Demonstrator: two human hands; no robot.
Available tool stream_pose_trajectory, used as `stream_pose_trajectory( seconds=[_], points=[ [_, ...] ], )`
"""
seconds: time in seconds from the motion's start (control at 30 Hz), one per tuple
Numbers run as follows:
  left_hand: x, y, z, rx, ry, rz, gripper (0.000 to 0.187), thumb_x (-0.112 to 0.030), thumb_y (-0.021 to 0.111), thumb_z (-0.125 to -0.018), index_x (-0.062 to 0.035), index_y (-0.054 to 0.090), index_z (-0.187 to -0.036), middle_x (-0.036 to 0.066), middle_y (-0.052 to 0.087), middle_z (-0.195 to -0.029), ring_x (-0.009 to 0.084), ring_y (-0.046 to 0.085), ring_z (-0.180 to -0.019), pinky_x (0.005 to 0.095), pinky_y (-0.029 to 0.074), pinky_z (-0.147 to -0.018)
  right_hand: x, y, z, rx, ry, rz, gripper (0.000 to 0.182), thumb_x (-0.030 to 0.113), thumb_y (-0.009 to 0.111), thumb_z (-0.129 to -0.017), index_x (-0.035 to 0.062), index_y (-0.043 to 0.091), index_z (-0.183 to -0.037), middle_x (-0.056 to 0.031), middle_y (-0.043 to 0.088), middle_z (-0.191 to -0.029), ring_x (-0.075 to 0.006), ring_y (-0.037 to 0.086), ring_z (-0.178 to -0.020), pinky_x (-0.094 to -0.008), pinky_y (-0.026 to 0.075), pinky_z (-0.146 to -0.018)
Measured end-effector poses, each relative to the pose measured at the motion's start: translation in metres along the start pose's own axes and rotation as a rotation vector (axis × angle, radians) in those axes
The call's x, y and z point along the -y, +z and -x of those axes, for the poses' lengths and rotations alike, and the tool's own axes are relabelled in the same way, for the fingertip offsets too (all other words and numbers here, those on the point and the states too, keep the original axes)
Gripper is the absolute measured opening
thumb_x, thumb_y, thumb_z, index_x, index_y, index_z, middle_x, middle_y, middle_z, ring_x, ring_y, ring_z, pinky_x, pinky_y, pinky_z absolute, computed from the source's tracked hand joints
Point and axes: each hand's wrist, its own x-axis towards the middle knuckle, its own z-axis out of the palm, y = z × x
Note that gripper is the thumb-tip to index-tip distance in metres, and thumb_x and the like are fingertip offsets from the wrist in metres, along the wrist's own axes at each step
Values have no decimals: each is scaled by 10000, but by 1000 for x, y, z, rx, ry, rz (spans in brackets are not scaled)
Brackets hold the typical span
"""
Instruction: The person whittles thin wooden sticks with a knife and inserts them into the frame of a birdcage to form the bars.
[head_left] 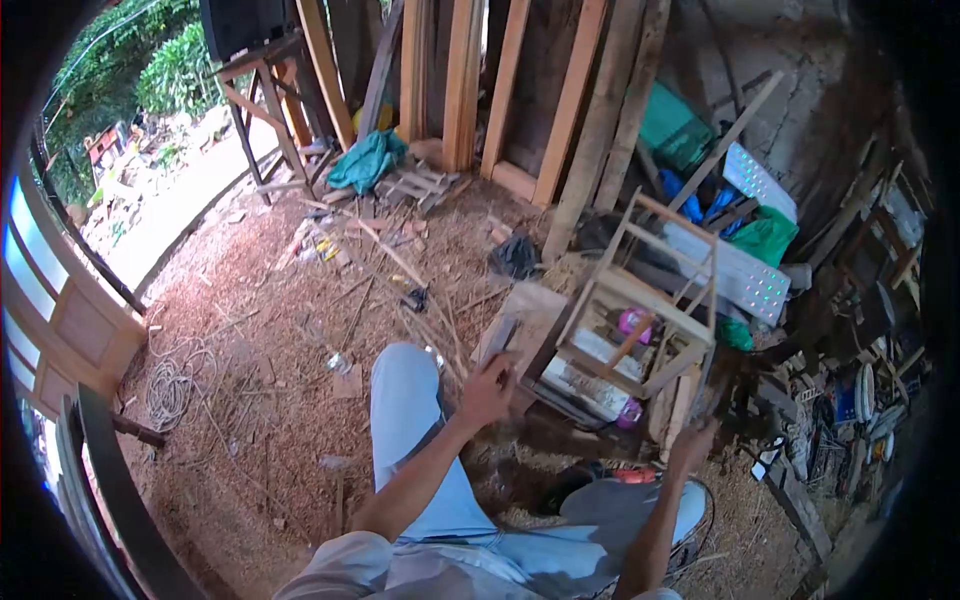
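Note:
A small wooden frame stool (pixel 640 310), made of pale slats, stands tilted in front of me above my knees. My left hand (pixel 490 388) grips a wooden piece at the frame's lower left corner. My right hand (pixel 692 440) holds the frame's lower right leg. Pink objects (pixel 634 322) show through the slats. My legs in light blue trousers (pixel 410 420) stretch out over the sawdust floor.
Planks and beams (pixel 560 90) lean against the back wall. A teal cloth (pixel 366 160) lies on scrap wood. A coil of rope (pixel 172 385) is at left, by a wooden door panel (pixel 70 320). Tools and clutter (pixel 850 400) fill the right side.

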Motion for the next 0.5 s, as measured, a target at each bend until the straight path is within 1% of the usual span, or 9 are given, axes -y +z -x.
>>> stream_pose_trajectory(
  seconds=[0.13, 0.17, 0.2, 0.23, 0.3, 0.33, 0.37, 0.47, 0.5],
  points=[
    [68, -5, 5, -138, -503, 139, 213, -34, 604, -791, -55, 573, -1001, 84, 574, -703, 209, 617, -673, 325, 492, -593, -44, 24, 55, -121, -444, -502, 476, 302, 344, -989, -95, 423, -1240, -241, 446, -1271, -329, 452, -1170, -421, 405, -947],
    [108, 5, 19, -154, -506, 102, 206, -38, 608, -780, -51, 579, -983, 77, 581, -692, 207, 623, -706, 328, 492, -614, -48, 47, 82, 22, -22, -1122, 542, 377, 407, -957, -87, 441, -1235, -231, 406, -1319, -311, 428, -1205, -435, 411, -938],
    [125, 8, 26, -186, -488, 97, 185, -45, 605, -779, -47, 586, -963, 79, 591, -710, 203, 623, -721, 322, 492, -628, -104, 87, 108, 280, 59, -1103, 510, 323, 493, -913, -59, 437, -1245, -200, 457, -1269, -267, 481, -1131, -378, 440, -874],
    [137, 10, 28, -211, -471, 100, 165, -53, 602, -777, -44, 593, -942, 82, 601, -728, 199, 623, -735, 316, 491, -641, -16, 55, 132, 291, -563, -572, 417, 185, 541, -866, -34, 457, -1211, -171, 496, -1213, -217, 516, -988, -309, 439, -770],
    [155, 5, 29, -189, -580, 98, 124, -60, 593, -782, -32, 593, -903, 87, 608, -740, 193, 623, -736, 315, 491, -644, 93, 53, 176, 585, -759, -535, 354, 72, 542, -829, -17, 474, -1165, -130, 520, -1107, -170, 501, -838, -274, 414, -691],
    [161, 8, 35, -161, -686, 114, 91, -68, 584, -787, -20, 593, -864, 93, 616, -752, 188, 623, -738, 313, 490, -647, 135, 64, 195, 659, -634, -596, 335, 57, 589, -811, -8, 490, -1124, -81, 521, -990, -133, 487, -784, -260, 405, -665],
    [270, 63, 93, -370, -934, 838, 117, -103, 585, -791, -9, 563, -858, 90, 596, -722, 179, 605, -702, 309, 478, -615, 143, 90, 213, 815, -448, -642, 308, 76, 573, -850, -15, 483, -1130, -66, 534, -921, -107, 479, -745, -242, 400, -648],
    [279, 70, 98, -375, -1042, 936, 164, -133, 599, -782, -9, 535, -869, 81, 571, -696, 177, 588, -692, 305, 468, -590, 142, 203, 246, 965, -234, -870, 242, 124, 514, -922, -28, 519, -1110, -112, 570, -936, -127, 514, -808, -241, 421, -731],
    [276, 69, 95, -341, -950, 526, 187, -135, 615, -773, -16, 525, -885, 71, 553, -683, 173, 575, -679, 300, 464, -581, 145, 237, 250, 950, -173, -907, 238, 141, 490, -942, -28, 533, -1103, -128, 582, -958, -146, 536, -843, -254, 429, -771]
  ],
)
